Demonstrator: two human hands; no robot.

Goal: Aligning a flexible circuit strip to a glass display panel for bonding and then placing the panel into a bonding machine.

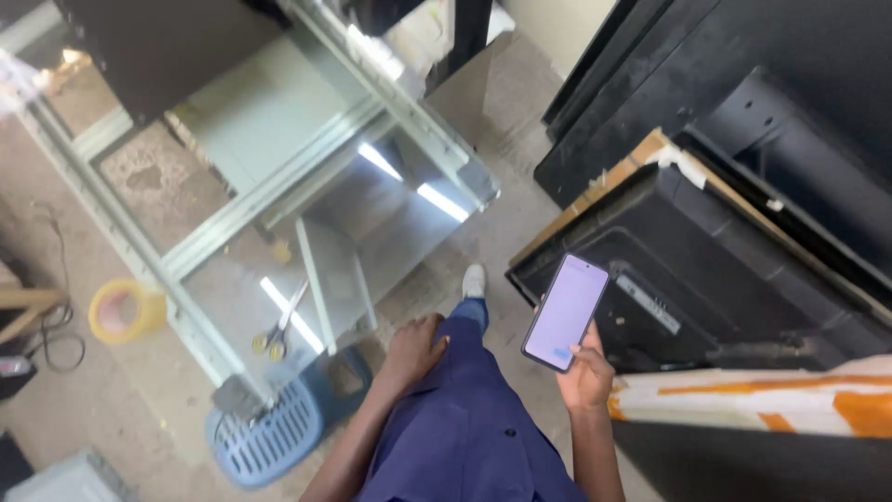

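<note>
Just one view here, head-mounted and pointing almost straight down the person's body at the floor [520, 232]. It's sitting close over the phone [565, 311] and knees, tilting a bit, I think, since the glass tabletop [279, 177] is running diagonally across frame.

A glass tabletop [279, 186] in a metal frame is seen over the concrete floor [520, 102]. Scissors [279, 333] are laid on it. A yellow tape roll [125, 311] and a blue basket [274, 432] are set below, black television backs [725, 270] alongside.
</note>
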